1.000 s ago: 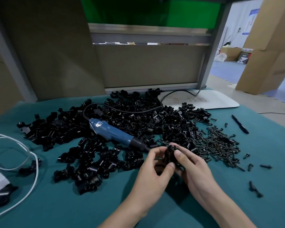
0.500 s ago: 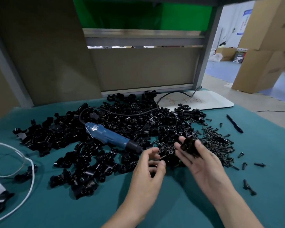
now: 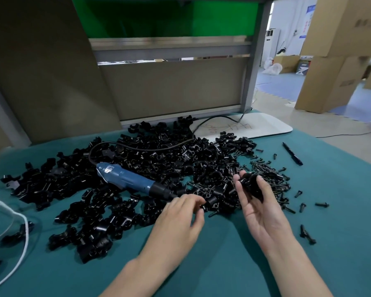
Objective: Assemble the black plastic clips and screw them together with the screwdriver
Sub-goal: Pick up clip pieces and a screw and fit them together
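A big heap of black plastic clips (image 3: 159,155) covers the teal table (image 3: 223,264). On the heap lies a blue electric screwdriver (image 3: 129,181), tip pointing right, with its black cord looping to the back. My right hand (image 3: 263,211) is palm up over the heap's right edge; its thumb and fingers are curled round a joined black clip (image 3: 251,185). My left hand (image 3: 178,221) reaches to the heap's near edge, just right of the screwdriver tip, and its fingertips pinch a small black clip piece (image 3: 203,207). A pile of black screws (image 3: 272,179) lies beside my right hand.
A black pen (image 3: 292,153) lies at the right. Behind the heap is a white board (image 3: 255,127), and loose screws (image 3: 306,234) dot the cloth. A white cable (image 3: 24,224) curves at the left edge. Cardboard boxes (image 3: 330,82) stand on the floor beyond.
My hands parted. The right hand carried the joined clip right and turned palm up. The left hand let go of it and reached forward to the heap's near edge.
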Motion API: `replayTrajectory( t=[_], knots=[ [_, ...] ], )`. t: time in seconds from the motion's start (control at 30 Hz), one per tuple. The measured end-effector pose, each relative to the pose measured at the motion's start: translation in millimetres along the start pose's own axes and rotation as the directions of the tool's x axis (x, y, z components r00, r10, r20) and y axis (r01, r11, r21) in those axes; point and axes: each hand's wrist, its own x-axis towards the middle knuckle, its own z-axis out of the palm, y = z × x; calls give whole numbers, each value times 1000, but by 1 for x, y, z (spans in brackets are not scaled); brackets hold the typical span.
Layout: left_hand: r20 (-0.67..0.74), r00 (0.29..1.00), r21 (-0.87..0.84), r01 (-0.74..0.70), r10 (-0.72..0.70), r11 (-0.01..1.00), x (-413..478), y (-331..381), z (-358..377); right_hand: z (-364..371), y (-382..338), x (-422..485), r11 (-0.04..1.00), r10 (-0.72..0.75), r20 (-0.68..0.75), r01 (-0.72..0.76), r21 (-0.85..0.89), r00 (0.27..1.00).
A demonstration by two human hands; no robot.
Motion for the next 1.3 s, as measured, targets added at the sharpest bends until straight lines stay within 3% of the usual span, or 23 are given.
replayTrajectory(
  t=[0.13,0.23,0.37,0.47,0.53,0.6,0.63,0.67,0.73,0.9,1.3],
  knots=[
    [177,975,298,-184,135,937,17,19,16,-2,-2,1,999,-14,-8,15,31,1000],
    [297,951,487,-231,89,842,27,34,23,-2,-3,2,999,-14,-21,15,51,1000],
    [336,942,552,-176,-24,815,35,43,30,-2,0,4,1000,4,-1,-5,-24,1000],
    [335,942,546,-177,-20,819,32,40,26,-1,6,4,987,43,47,-36,-155,998],
    [276,961,446,-149,23,883,28,29,19,0,11,3,970,71,91,-47,-237,993],
    [95,994,40,45,-48,998,22,20,9,1,17,1,950,104,144,-55,-307,984],
    [23,990,-215,142,-140,966,19,17,3,1,20,0,938,118,170,-54,-343,978],
    [-30,970,-454,201,-240,868,15,13,-1,2,24,-1,923,132,196,-48,-382,972],
    [-64,920,-699,235,-387,675,10,4,-6,2,30,-4,889,165,246,-36,-457,955],
    [-56,885,-785,248,-463,568,5,-8,-1,-1,40,-9,736,195,300,63,-674,934],
    [-88,939,-609,213,-332,764,0,-13,7,-4,41,-15,465,166,361,250,-849,918]
  ],
)
